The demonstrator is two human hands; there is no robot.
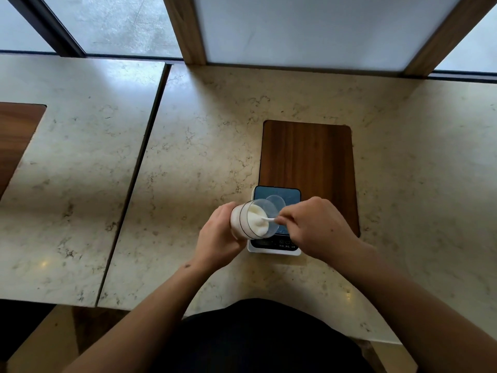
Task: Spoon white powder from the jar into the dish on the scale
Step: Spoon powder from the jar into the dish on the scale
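We see the jar [248,221] tipped on its side above the near left part of the scale [274,249], its open mouth facing 3 o'clock, toward the right hand. White powder [256,220] fills most of it and banks up against the lower wall. A small white spoon [266,219] pokes into the mouth, its bowl pressed into the powder and its handle running out toward 3 o'clock.

The left hand [219,238] wraps around the closed end of the jar from 8 o'clock, fingers curled over the far side and the thumb side under it, grasping it firmly and holding it off the surface. The left forearm comes up from 7 o'clock, wrist bent slightly inward.

The right hand [313,224] pinches the spoon handle between its fingertips [281,219], knuckles up and the rest of the fingers folded under, so it is closed on the spoon. Its forearm comes in from 5 o'clock, crossing the scale's near right corner.

Just past the jar mouth, at 12 o'clock, a clear round dish [277,204] sits on the dark platform of the scale; we cannot tell if any powder lies in it. The scale overlaps the near edge of 1 dark wooden board [308,157], and both rest on a pale marbled counter [201,146].
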